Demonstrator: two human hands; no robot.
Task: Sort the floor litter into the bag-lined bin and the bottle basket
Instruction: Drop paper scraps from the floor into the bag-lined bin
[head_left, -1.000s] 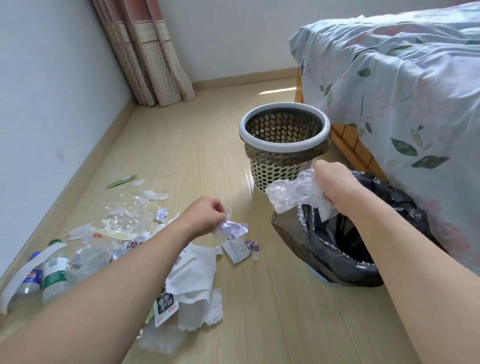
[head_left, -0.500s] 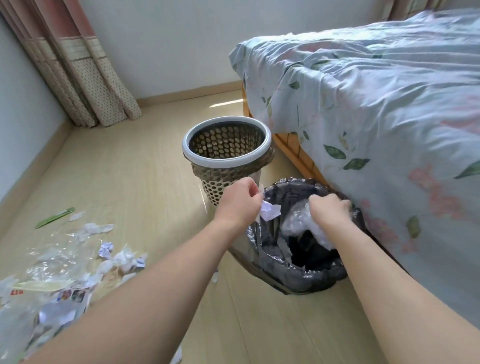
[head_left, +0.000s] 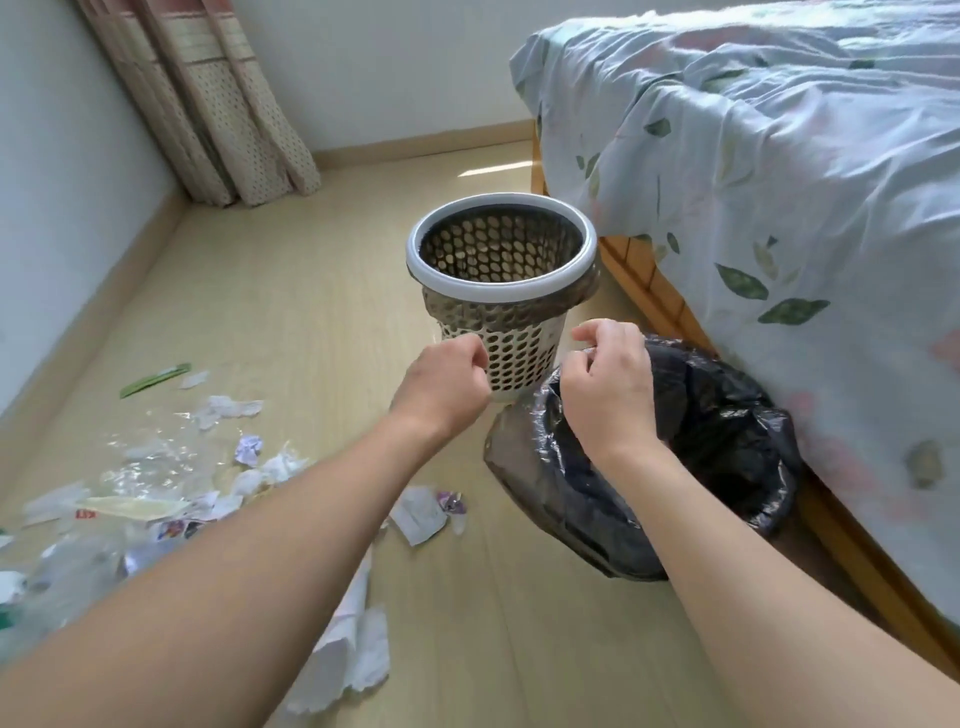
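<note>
While most of the floor litter (head_left: 171, 483) lies spread along the left side of the wooden floor (head_left: 291, 291), crumpled paper, clear plastic film and torn wrappers in a loose pile, the bag-lined bin (head_left: 727, 441) stands on the right, close against the bed frame, its black liner opened wide so scraps can be dropped in from above. Just behind it, touching or nearly so, stands the bottle basket (head_left: 501, 270), a perforated tub with a white rim, upright and apparently empty as far as its inside shows. Both hands hover between the two containers: the right hand (head_left: 613, 384) is over the near-left rim of the bin with its fingers loosely curled, and it seems to hold nothing, though whether the fingertips pinch the edge of the liner I cannot tell; the left hand (head_left: 447, 387) hangs in front of the basket wall, fingers curled inward, and nothing shows in it. That posture suggests a load has just been let go, so the next reach is likely back to the pile. A white paper sheet (head_left: 343, 654) and a small torn wrapper (head_left: 418, 514) lie nearest the person. Beyond stand the bed (head_left: 779, 182), covered in a leaf-print sheet, and a curtain (head_left: 218, 104) in the corner.
</note>
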